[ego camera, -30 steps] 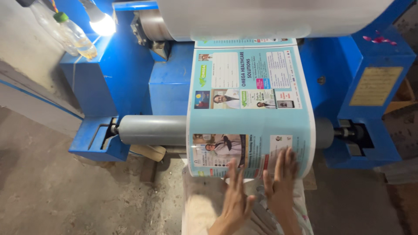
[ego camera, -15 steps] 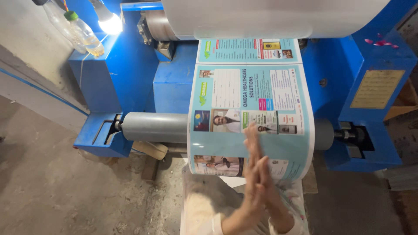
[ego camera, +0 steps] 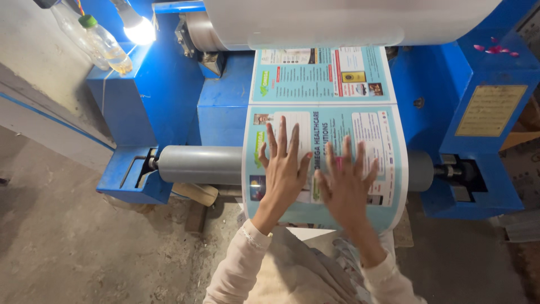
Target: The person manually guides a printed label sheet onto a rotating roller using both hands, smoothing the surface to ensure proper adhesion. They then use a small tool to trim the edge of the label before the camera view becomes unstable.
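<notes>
Both the left hand (ego camera: 283, 171) and right hand (ego camera: 344, 188) lay open, flat on the pale-blue printed sheet (ego camera: 326, 121); a yellow plate (ego camera: 490, 110) sat at three o'clock.

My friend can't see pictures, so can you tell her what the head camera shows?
Two hands, the left hand and the right hand, press flat with spread fingers on a light blue printed sheet that runs over a grey roller on a blue machine. A lit bulb and a plastic bottle hang at the upper left.
</notes>
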